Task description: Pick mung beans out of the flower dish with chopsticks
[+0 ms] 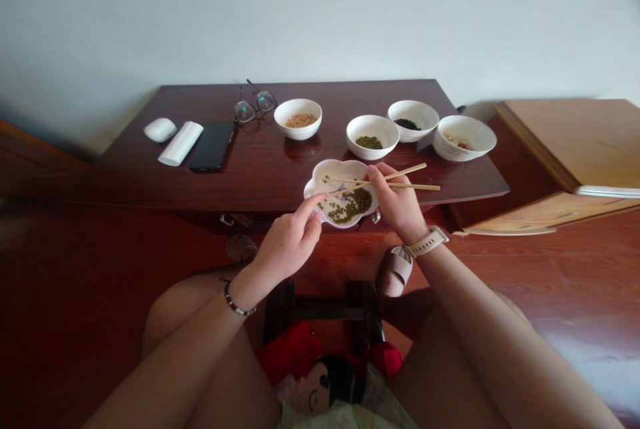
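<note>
Right hand [395, 205] pinching chopsticks [385, 182] above flower-shaped plate [340, 172] of green beans [350, 206]; left hand [285, 245] empty, loosely open, index finger [313, 205] just beside plate.

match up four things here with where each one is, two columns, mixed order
Things
1. cream watch
2. dark bracelet
3. wooden chopsticks
4. heap of green beans

Places
A. in the flower-shaped white dish
B. on the right wrist
C. held in the right hand
D. on the left wrist

Pairs: 1-B, 2-D, 3-C, 4-A
</note>
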A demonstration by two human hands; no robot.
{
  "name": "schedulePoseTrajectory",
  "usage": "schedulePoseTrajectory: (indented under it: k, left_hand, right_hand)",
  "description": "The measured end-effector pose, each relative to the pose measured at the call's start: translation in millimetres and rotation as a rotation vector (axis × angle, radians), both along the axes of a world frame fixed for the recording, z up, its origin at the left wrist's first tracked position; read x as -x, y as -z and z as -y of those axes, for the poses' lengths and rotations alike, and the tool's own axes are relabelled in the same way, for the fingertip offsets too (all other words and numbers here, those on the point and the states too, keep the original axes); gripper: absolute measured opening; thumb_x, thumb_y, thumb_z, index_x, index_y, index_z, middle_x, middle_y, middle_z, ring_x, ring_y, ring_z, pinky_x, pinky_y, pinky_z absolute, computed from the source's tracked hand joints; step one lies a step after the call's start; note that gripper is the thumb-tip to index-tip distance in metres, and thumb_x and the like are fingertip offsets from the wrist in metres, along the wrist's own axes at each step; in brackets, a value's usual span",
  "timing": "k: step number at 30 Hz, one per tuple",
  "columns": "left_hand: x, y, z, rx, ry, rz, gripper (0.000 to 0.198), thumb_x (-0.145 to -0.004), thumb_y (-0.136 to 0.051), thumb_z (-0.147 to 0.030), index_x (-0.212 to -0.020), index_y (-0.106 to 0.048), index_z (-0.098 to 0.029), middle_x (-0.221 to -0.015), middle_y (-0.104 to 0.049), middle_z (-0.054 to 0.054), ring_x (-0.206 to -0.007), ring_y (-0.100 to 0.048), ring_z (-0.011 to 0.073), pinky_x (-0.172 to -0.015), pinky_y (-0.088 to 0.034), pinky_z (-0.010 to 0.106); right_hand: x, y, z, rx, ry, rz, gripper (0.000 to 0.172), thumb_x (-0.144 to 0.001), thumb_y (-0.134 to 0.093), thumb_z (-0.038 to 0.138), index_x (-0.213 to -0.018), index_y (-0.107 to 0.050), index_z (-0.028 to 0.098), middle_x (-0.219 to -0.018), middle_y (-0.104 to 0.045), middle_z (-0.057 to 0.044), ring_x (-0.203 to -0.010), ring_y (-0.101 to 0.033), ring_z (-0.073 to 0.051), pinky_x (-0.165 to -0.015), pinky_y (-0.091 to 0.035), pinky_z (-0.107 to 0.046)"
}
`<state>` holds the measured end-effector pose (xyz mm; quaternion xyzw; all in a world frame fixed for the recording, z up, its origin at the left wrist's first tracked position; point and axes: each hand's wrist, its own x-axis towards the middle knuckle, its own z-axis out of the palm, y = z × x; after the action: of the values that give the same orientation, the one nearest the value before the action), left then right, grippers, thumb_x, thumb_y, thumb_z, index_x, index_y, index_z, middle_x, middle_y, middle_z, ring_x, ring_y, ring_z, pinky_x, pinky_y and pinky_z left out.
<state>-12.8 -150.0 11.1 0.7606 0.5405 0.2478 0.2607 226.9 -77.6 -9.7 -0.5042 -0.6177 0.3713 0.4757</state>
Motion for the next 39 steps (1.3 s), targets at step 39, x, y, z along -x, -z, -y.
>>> schedulePoseTrajectory:
  k: [39]
  left_hand:
    - [32, -4.2, 4, -0.005, -0.012, 0.012, 0.049, -0.111, -0.045, -0.027, -0.156, -0.061, -0.017, -0.075, -0.075, 0.001, -0.063, -0.066, 0.0154, -0.066, -0.050, 0.026]
  right_hand:
    - [26, -3.4, 8, 0.054, -0.070, -0.012, 0.046, -0.106, -0.058, 0.063, -0.082, -0.064, 0.023, -0.067, -0.051, 0.001, -0.062, -0.043, -0.015, -0.056, -0.031, -0.031]
